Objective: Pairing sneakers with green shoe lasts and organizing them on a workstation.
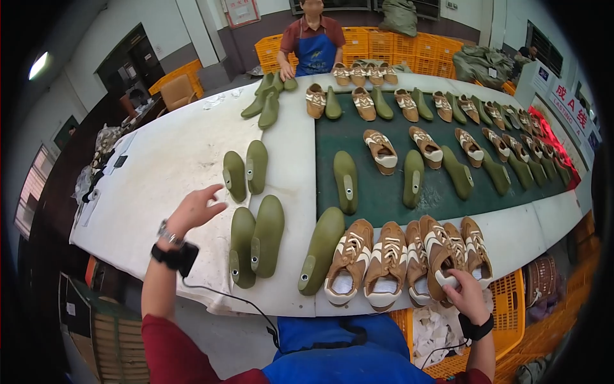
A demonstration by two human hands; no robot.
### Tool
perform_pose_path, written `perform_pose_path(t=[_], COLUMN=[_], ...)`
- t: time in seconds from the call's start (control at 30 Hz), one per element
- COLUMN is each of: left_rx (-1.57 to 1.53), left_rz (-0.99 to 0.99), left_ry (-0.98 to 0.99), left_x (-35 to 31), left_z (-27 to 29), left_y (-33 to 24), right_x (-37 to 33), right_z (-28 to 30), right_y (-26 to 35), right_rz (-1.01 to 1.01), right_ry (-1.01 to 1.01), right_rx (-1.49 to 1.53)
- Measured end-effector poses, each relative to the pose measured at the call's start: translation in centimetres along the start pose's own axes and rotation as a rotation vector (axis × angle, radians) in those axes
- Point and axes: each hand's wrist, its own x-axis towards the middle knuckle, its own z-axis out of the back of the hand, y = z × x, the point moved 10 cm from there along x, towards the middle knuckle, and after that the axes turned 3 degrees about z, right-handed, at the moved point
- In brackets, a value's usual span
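Observation:
My right hand point(467, 296) grips the heel of a brown sneaker point(439, 246) with cream stripes and laces, at the right end of the near row. Beside it stand more brown sneakers point(386, 262), close together along the table's near edge. A single green shoe last point(322, 249) lies just left of them. Over the white tabletop on the left, my left hand point(199, 208) hovers with its fingers apart, holding nothing. Near its fingertips is a pair of green lasts point(245, 171); a larger pair point(257, 238) lies closer to me.
A dark green belt point(380, 200) carries rows of sneakers and lasts. Across the table, a person in a blue apron point(316, 52) has a hand by a pile of lasts point(263, 102). An orange crate point(511, 313) with white scraps stands below my right arm. A cable runs from my left wrist.

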Motion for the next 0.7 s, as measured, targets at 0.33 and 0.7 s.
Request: perform_pose_path(t=[0.33,0.7], left_rx=[0.143,0.258], left_rz=[-0.27,-0.07], left_ry=[0.502,0.314], left_x=[8.1,18.0], left_z=[-13.6,-17.5], left_y=[-10.5,-4.9], right_x=[0.1,1.1], right_z=[0.2,-0.4], right_y=[-0.9,0.1], right_rz=[-0.06,0.005], right_ry=[0.013,0.072], right_rx=[0.017,-0.089])
